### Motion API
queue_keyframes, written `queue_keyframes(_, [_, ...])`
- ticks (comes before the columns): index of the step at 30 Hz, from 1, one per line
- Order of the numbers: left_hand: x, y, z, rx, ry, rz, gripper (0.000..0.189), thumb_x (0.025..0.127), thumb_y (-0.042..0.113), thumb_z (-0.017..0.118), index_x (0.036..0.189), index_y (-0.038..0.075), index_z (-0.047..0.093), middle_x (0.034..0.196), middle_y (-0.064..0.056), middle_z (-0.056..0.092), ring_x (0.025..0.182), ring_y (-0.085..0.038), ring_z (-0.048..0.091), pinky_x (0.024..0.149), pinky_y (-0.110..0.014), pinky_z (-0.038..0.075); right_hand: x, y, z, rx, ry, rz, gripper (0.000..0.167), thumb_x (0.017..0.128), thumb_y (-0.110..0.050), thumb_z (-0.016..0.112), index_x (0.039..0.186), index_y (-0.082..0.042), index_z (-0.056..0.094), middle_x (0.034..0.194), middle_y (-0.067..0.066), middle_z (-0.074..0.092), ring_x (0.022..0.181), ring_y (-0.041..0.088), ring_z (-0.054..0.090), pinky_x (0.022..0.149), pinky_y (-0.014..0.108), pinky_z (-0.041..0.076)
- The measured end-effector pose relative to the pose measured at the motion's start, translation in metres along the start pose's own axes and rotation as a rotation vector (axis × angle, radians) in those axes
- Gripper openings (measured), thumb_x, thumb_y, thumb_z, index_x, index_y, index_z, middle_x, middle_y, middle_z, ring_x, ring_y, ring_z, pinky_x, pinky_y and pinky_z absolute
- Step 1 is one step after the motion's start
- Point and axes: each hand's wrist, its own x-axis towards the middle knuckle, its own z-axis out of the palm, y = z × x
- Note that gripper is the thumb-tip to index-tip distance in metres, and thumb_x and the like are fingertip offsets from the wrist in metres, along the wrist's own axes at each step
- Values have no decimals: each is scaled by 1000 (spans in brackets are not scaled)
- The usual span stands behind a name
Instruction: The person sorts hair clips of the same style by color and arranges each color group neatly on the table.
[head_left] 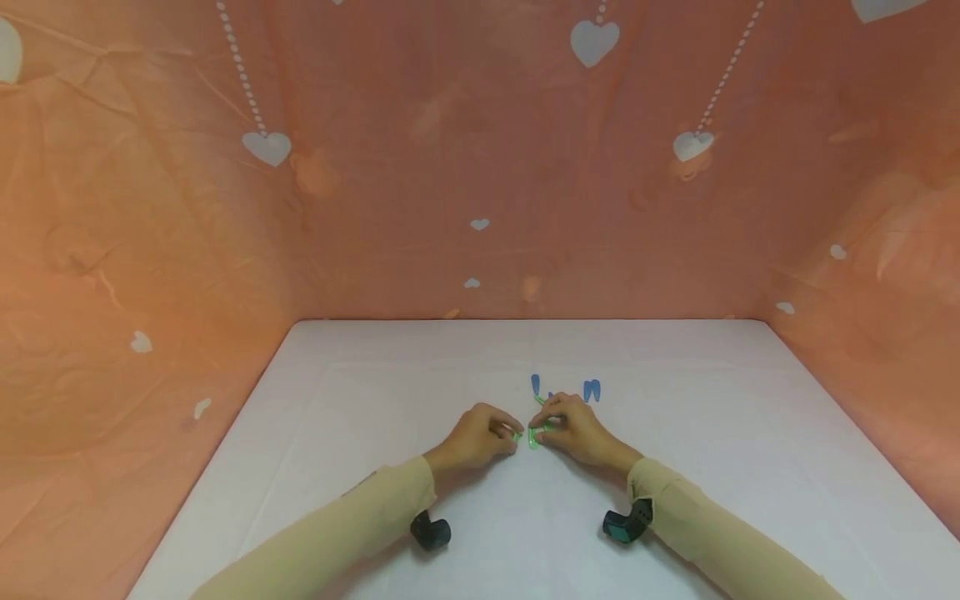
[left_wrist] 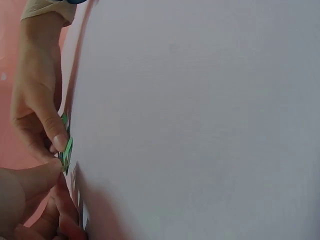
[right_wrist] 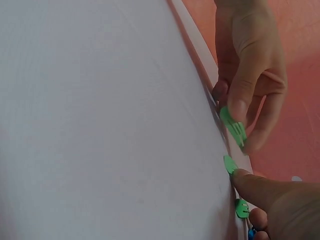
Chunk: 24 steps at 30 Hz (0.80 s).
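Note:
My left hand [head_left: 472, 439] pinches a green snap hair clip [right_wrist: 233, 126] between thumb and fingers; slits show along its middle. Just right of it, my right hand [head_left: 576, 428] has thumb and fingertips curled at another green snap clip [head_left: 533, 439], which shows by the thumb tip in the right wrist view. One more green clip [right_wrist: 242, 208] lies close under the right hand. Beyond the right fingers, a green clip [head_left: 539, 400] is partly hidden. In the left wrist view the green clips [left_wrist: 66, 150] overlap between both hands.
Blue snap clips lie on the white table [head_left: 375, 375] past the hands: one blue clip [head_left: 535, 383] at the left and a blue pair [head_left: 592, 390] at the right. An orange curtain [head_left: 480, 167] with white hearts surrounds the table. Black devices [head_left: 431, 532] sit at both sleeves.

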Motion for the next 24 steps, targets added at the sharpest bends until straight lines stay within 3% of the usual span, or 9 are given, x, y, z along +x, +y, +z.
queue_keyframes(16, [0,-13,-11,-83,-28,62,27,91,-2,67,118,0,71,89,-10,72,78,-9,63,79,-24,53,1,-1,0,-16,1,36,13,84,-15,81,97,-12,80,104,6,66,106,25,54,95,45,40])
queue_keyframes(24, [-3,-15,-22,-140,-29,38,34,90,-3,65,123,1,69,94,-9,72,80,-7,63,77,-21,52,0,-1,0,-9,7,18,13,84,-14,81,97,-12,80,104,6,67,104,23,54,93,40,37])
